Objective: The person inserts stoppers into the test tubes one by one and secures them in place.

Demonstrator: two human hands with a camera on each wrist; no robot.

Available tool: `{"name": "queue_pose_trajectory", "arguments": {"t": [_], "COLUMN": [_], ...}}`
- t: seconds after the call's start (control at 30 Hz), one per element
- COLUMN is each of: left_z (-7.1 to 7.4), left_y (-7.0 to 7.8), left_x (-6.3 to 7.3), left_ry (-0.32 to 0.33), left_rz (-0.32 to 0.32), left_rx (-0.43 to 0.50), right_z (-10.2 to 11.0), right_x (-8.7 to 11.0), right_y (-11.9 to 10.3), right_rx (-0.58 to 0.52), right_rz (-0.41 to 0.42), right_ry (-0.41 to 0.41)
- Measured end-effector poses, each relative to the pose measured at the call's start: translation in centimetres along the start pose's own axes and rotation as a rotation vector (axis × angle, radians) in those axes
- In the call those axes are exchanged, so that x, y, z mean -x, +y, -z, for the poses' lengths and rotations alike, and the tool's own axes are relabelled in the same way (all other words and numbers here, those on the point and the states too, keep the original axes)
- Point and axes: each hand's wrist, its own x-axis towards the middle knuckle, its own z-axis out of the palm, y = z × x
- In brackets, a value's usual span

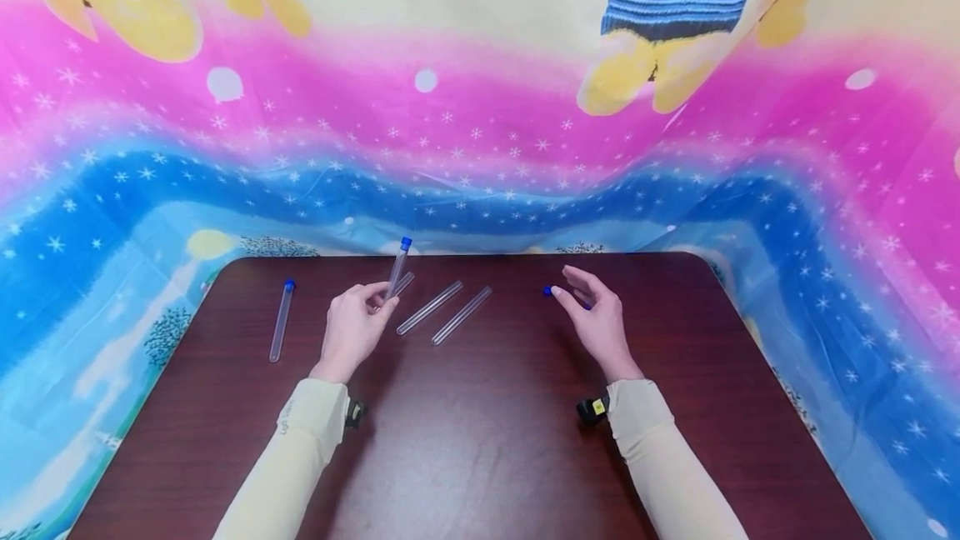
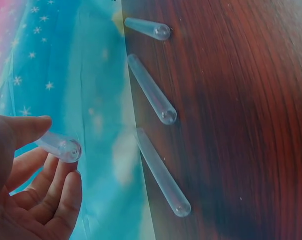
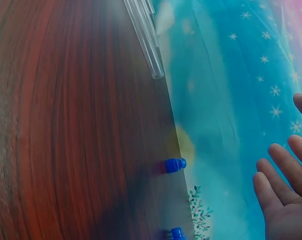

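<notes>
My left hand (image 1: 352, 325) pinches a clear test tube (image 1: 397, 268) between thumb and fingers. The tube is raised and tilted, with a blue cap (image 1: 406, 243) on its top end. Its rounded bottom faces the camera in the left wrist view. My right hand (image 1: 600, 323) is held above the table's right half, fingers apart and relaxed around nothing. By its thumb, in the head view, a loose blue cap (image 1: 547, 291) shows. The right wrist view has two such caps on the table, one blue cap (image 3: 175, 165) near the edge and another cap (image 3: 177, 233) at the frame's bottom.
Two uncapped tubes, a near tube (image 1: 462, 316) and a middle tube (image 1: 429, 308), lie slantwise right of my left hand. A third tube (image 1: 406, 280) is partly hidden behind the held one. At left lies a capped tube (image 1: 282, 322). Patterned cloth (image 1: 480, 132) surrounds the table (image 1: 480, 440).
</notes>
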Motion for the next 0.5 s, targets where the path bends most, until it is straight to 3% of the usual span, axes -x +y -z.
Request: {"name": "queue_pose_trajectory", "arguments": {"t": [0.37, 0.5], "left_z": [1.0, 1.3], "left_y": [-1.4, -1.8], "left_x": [0.5, 0.5], "left_ry": [-0.003, -0.003], "left_rz": [0.055, 0.067], "left_rx": [-0.009, -0.017], "right_z": [1.1, 1.3], "right_x": [0.5, 0.6], "right_y": [0.3, -0.7], "right_rx": [0.024, 0.028], "right_rz": [-0.009, 0.004], "right_ry": [0.001, 0.023]}}
